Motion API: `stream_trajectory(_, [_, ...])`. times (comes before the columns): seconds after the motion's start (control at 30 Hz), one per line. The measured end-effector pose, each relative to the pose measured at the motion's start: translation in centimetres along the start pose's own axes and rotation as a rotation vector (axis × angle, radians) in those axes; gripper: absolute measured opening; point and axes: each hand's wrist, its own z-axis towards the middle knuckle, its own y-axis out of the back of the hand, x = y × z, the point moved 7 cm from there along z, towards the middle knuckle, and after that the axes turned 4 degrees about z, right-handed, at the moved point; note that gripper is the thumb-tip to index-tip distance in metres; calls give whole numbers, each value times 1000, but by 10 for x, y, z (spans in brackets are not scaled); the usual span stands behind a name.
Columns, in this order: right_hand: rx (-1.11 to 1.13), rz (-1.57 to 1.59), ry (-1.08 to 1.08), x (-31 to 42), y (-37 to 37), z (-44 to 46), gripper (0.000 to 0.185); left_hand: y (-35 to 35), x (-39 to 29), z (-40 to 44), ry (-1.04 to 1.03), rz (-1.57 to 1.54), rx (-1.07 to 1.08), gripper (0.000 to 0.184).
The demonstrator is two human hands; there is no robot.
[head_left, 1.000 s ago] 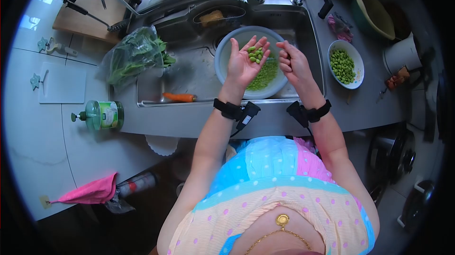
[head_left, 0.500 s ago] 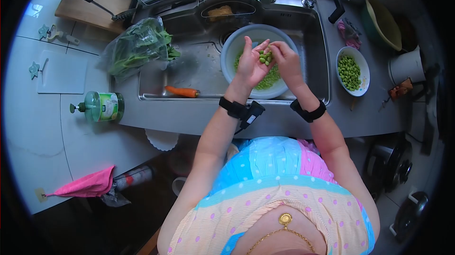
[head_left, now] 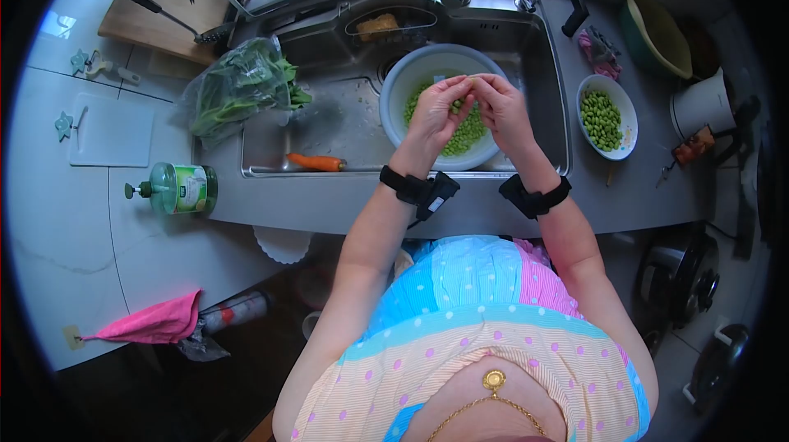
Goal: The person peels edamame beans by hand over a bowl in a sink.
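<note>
Clerk: Head view. State the position of each hand.

Inspector: Both are over the grey-blue basin (head_left: 389, 110), which sits in the stainless-steel sink (head_left: 337, 131). The left hand (head_left: 434, 119) is curled, with a few shelled green beans (head_left: 457, 105) showing at its fingers. Its fingertips meet those of the right hand (head_left: 506, 115).

Clerk: Grip of the right?

Inspector: Thumb and forefinger pressed together. Whether a bean lies in that pinch, I cannot tell.

Clerk: Where are the other beans?

Inspector: One lot lies in the basin beneath the hands, too small to tell whole from split. Another lies in the white bowl (head_left: 629, 135) on the counter (head_left: 329, 205), right of the sink.

Clerk: Step in hand?

Inspector: In my judgement, fingertip work on single beans, with a small supply cupped in the left.

Clerk: And what does the next move call for?

Inspector: As I judge it, a light pinch, left fingers curled against spillage.

Clerk: Other items?

Inspector: A carrot (head_left: 316, 163), near the sink's front edge.
</note>
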Motion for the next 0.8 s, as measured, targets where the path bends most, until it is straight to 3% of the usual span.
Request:
stream_trajectory(0.07, [-13, -33, -7, 1, -2, -2, 12, 2, 1, 0, -10, 11, 4, 17])
stream_trajectory(0.17, [-73, 210, 36, 3, 11, 5, 14, 5, -1, 0, -3, -116, 28, 20])
stream_trajectory(0.27, [-101, 419, -65, 3, 17, 7, 17, -1, -8, -5, 12, -302, 37, 29])
stream_trajectory(0.47, [204, 465, -164, -9, 19, 14, 22, -2, -8, -6, 11, -393, 87, 48])
stream_trajectory(0.57, [54, 498, -118, -1, 7, 9, 22, -3, -7, -7, 13, -403, 99, 50])
stream_trajectory(0.67, [43, 511, -139, -1, 8, 11, 18, -4, -7, -7, 17, -406, 113, 53])
stream_trajectory(0.77, [80, -128, -80, 3, 9, 9, 14, -3, -8, -6, 7, -428, 137, 55])
stream_trajectory(0.8, [77, -286, 124, 9, 5, 10, 13, -1, -9, -4, 1, -442, 148, 56])
